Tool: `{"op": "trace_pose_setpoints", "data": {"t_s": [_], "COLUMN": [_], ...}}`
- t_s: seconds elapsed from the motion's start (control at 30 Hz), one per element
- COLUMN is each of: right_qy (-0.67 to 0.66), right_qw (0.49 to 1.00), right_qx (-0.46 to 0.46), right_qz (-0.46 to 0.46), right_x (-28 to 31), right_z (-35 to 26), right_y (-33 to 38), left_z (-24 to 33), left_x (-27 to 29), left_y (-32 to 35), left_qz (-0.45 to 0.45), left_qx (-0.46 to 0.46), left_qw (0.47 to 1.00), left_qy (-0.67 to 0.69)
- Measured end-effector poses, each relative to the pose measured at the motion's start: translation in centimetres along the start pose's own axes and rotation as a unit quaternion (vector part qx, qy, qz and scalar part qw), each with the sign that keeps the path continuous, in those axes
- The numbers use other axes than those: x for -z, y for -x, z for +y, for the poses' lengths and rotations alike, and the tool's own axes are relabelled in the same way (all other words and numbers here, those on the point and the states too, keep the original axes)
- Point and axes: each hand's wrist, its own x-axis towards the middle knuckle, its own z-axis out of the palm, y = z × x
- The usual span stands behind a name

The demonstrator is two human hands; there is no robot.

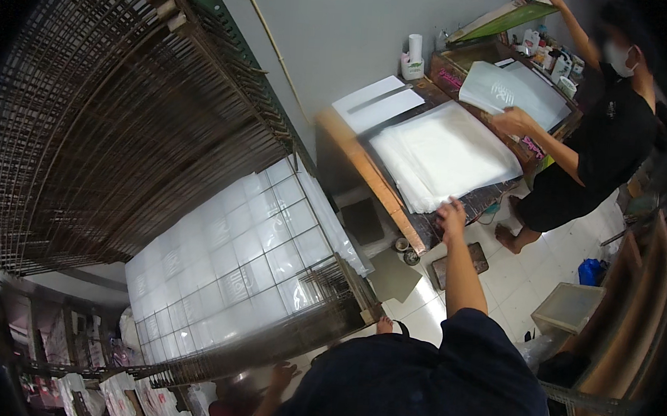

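Observation:
My right hand point(450, 215) reaches out to the near edge of a stack of white thin sheets point(446, 150) on a wooden table point(367, 168). Its fingers curl onto the edge of the top sheet. My left hand point(284, 375) hangs low by the bottom edge of a wire drying rack point(293, 337). It is small in the picture and its fingers are hard to read. The rack shelf holds rows of white sheets point(229, 262).
Across the table a person in black point(597, 141) holds a white printed sheet point(496, 88) under a raised green-framed screen point(501, 17). More wire shelves point(108, 115) tilt up at left. On the tiled floor at right are a box point(570, 306) and a blue bag point(592, 271).

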Motion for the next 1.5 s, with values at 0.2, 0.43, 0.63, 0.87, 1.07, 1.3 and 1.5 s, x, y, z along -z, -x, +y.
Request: {"op": "trace_pose_setpoints", "data": {"t_s": [0.2, 0.43, 0.63, 0.87, 1.07, 1.3, 1.5], "right_qy": [-0.442, -0.644, -0.488, -0.258, -0.155, -0.156, -0.135], "right_qw": [0.896, 0.763, 0.855, 0.963, 0.984, 0.963, 0.963], "right_qx": [0.024, -0.022, -0.085, -0.026, 0.089, 0.148, 0.142], "right_qz": [0.038, 0.048, 0.155, 0.066, -0.016, -0.161, -0.187], "right_x": [-2.5, -5.0, -4.4, -5.6, -5.6, -4.5, -2.4], "right_z": [-5.8, -3.6, -3.2, -7.9, -15.6, -22.5, -23.8], "right_y": [-3.4, -3.9, -7.7, -5.4, 7.7, 24.7, 31.7], "left_z": [2.5, -14.4, 3.3, 21.6, 37.0, 49.4, 46.4], "left_x": [3.0, 0.9, 4.2, 9.1, 8.4, 4.4, -8.4], "left_y": [3.8, 4.8, 9.6, 8.8, -0.4, -6.2, -12.4], "left_qz": [-0.006, 0.112, 0.119, 0.134, -0.232, -0.416, -0.324], "left_qx": [0.113, -0.193, 0.079, -0.077, -0.021, 0.104, 0.016], "left_qw": [0.993, 0.969, 0.989, 0.969, 0.888, 0.724, 0.726], "left_qy": [0.026, -0.107, 0.025, 0.19, 0.396, 0.541, 0.607]}}
